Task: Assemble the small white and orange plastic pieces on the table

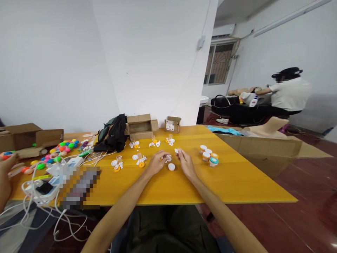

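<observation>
My left hand (158,162) is closed, its thumb and fingers together around a small white disc with dark marks (169,156). More white pieces lie just below its fingertips, partly hidden. In my right hand (186,162), thumb and index finger pinch another small white piece (176,150). A round white-topped container (171,167) stands on the yellow table between and slightly below both hands. Left of my hands, near an orange ring-like lid (141,164), lies a group of spotted white discs (142,159).
Several lidded jars (206,156) stand to the right. More disc groups (155,143) lie farther back. Cardboard boxes (140,127) and a dark bag (116,133) line the wall. Left are colored balls (60,151), cables and another person's hand (6,172). A person (292,91) sits far right.
</observation>
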{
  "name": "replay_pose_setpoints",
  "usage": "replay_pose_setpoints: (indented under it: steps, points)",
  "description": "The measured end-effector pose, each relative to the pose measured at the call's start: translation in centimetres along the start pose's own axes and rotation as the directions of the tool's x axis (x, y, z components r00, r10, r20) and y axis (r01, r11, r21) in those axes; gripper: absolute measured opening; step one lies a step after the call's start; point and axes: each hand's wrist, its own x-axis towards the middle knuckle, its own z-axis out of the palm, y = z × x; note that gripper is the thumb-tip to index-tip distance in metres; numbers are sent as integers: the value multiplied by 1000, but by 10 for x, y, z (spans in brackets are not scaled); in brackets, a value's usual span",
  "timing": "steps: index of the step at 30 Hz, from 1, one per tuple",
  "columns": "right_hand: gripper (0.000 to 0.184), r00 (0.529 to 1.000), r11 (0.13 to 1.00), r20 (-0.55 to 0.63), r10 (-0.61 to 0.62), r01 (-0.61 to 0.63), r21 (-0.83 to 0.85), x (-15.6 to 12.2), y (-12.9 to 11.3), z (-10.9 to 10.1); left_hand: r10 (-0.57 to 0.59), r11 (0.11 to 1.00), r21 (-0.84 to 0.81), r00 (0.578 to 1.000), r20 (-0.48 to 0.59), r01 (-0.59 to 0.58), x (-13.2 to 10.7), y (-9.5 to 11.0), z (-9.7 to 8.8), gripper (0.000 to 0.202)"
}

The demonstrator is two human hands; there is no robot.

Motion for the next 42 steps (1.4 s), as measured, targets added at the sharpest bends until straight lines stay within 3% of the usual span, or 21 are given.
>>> replay_pose_setpoints:
  steps: [7,12,19,22,30,34,37,42]
  points:
    - [53,968,996,-247,54,-34,85,5,0,-6,67,959,267,990,121,-97,18,3,7,23]
    - [48,958,997,-283,48,-27,76,8,6,-11,57,935,335,984,171,-112,34,5,21,21]
    - [42,971,1000,-238,21,-17,21,7,15,-10,65,919,373,982,179,-129,46,2,37,27]
    - [42,974,1000,-228,22,-17,23,8,15,-10,57,946,309,988,144,-100,48,1,37,24]
    - [44,992,998,-128,9,-2,56,8,15,-7,-55,998,9,997,-52,56,39,3,18,13]
    - [41,999,996,27,-27,24,84,5,13,-2,-181,962,-207,983,-3,177,28,3,5,27]
    - [38,992,993,125,-34,20,118,4,10,1,-198,953,-230,980,23,198,21,4,-2,27]
    - [38,977,992,213,-16,-11,128,3,9,-1,-173,967,-201,983,-54,159,15,7,-5,18]
